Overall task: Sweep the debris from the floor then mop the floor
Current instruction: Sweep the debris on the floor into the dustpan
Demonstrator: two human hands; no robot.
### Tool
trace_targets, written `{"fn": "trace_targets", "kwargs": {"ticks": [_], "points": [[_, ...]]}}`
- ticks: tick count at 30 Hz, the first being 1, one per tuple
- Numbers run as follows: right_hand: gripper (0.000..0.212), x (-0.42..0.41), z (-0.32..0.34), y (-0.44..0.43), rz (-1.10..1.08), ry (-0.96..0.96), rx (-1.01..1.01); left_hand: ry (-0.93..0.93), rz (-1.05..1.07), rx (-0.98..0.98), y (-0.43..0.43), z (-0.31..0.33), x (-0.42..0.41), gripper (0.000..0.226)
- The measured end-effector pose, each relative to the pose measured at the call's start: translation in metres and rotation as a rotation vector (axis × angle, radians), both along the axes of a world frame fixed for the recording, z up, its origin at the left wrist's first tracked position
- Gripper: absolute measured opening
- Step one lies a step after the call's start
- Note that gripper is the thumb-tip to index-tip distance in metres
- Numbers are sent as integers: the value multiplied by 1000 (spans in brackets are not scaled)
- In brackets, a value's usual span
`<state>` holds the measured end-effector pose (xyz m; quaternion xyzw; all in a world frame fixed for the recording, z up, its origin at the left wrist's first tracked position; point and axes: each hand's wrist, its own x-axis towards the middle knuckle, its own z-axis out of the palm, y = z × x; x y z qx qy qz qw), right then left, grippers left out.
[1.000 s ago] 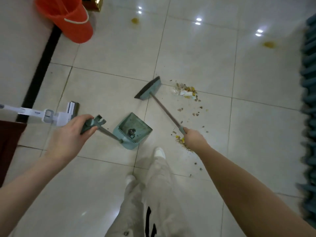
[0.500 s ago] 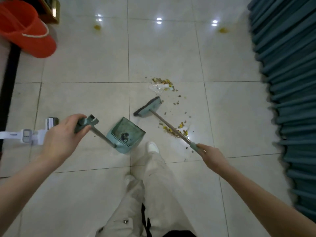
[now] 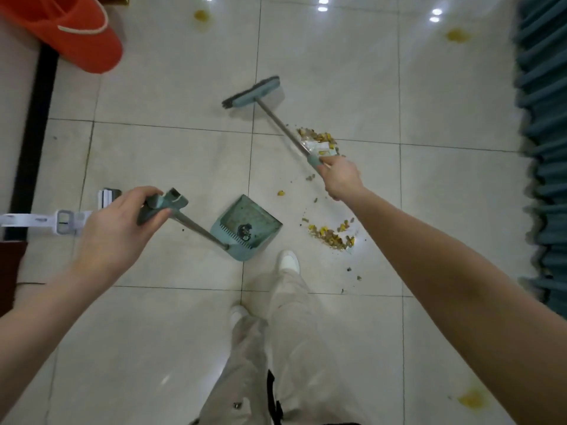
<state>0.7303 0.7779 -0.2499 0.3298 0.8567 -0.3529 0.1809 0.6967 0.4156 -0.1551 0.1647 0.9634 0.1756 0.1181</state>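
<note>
My left hand (image 3: pixel 118 230) grips the teal handle of a long-handled dustpan (image 3: pixel 247 228), whose pan sits on the tiled floor just ahead of my feet with a little dark dirt inside. My right hand (image 3: pixel 340 179) grips the teal end of the broom handle. The broom head (image 3: pixel 253 92) is out ahead, left of the far debris pile (image 3: pixel 319 142), which includes a clear wrapper. A second pile of yellow and brown bits (image 3: pixel 331 236) lies right of the dustpan, with loose crumbs scattered between the two.
A white mop (image 3: pixel 58 220) lies on the floor at the left behind my left hand. An orange bucket (image 3: pixel 76 29) stands at the top left beside a black strip. Teal curtain folds (image 3: pixel 546 148) line the right edge. Yellow stains (image 3: pixel 457 35) mark several tiles.
The broom head has swung away from me, from near the dustpan out past the far pile. My right hand has moved forward with it. The dustpan has stayed in place.
</note>
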Motion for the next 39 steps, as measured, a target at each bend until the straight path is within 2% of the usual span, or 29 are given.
{"fn": "trace_targets", "kwargs": {"ticks": [3,6,9,11,14,19,22,29,34,39], "points": [[32,-63,-23,11,-17,-18,-38,-10,12,-26,16,-1,-20,34],[30,-107,-49,21,-1,-101,14,46,-52,-13,26,-9,-36,34],[25,-117,-64,27,20,-216,53,95,-134,-51,29,-17,-45,36],[29,-106,-74,30,10,-273,32,121,-177,-55,33,-18,-50,37],[35,-66,-84,33,-3,-242,-17,110,-171,-30,35,-17,-55,36],[38,24,-78,25,46,-259,26,90,-141,9,38,-18,-50,32],[33,87,-65,1,13,-332,16,128,-147,18,32,-22,-38,30],[38,237,-17,-69,-27,-408,29,116,-198,71,5,-23,1,29],[40,310,12,-106,-104,-447,26,94,-233,78,-8,-24,22,28],[43,324,37,-108,-229,-256,24,75,-305,57,-17,-26,37,28]]}}
